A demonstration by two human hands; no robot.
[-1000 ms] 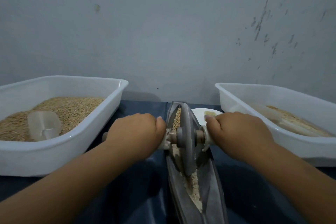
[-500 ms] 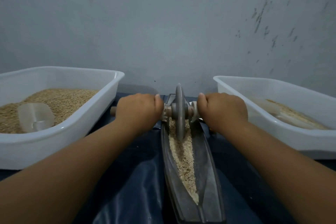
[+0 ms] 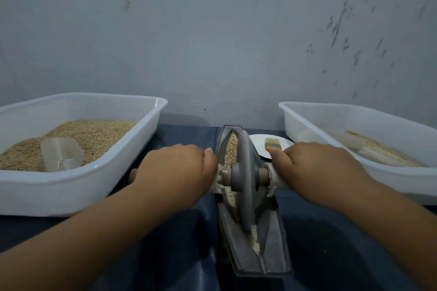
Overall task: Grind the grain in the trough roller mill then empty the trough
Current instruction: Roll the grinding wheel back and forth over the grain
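A grey boat-shaped trough (image 3: 272, 243) lies lengthwise on the dark blue table, with grain (image 3: 231, 146) along its groove. A grey roller wheel (image 3: 244, 182) stands upright in the middle of the trough on a cross axle. My left hand (image 3: 175, 170) grips the left axle handle. My right hand (image 3: 314, 170) grips the right handle. Whole grain shows beyond the wheel, paler crushed grain (image 3: 255, 241) nearer me.
A white tub (image 3: 99, 179) at the left holds whole grain and a clear scoop (image 3: 60, 156). A white tub (image 3: 369, 123) at the right holds paler ground grain. Behind the trough sits a small white plate (image 3: 276, 142) with a yellow-bristled brush (image 3: 273, 144). A grey wall stands close behind.
Half a second ago the wheel was at the far end of the trough; both hands have rolled it back toward me to the middle.
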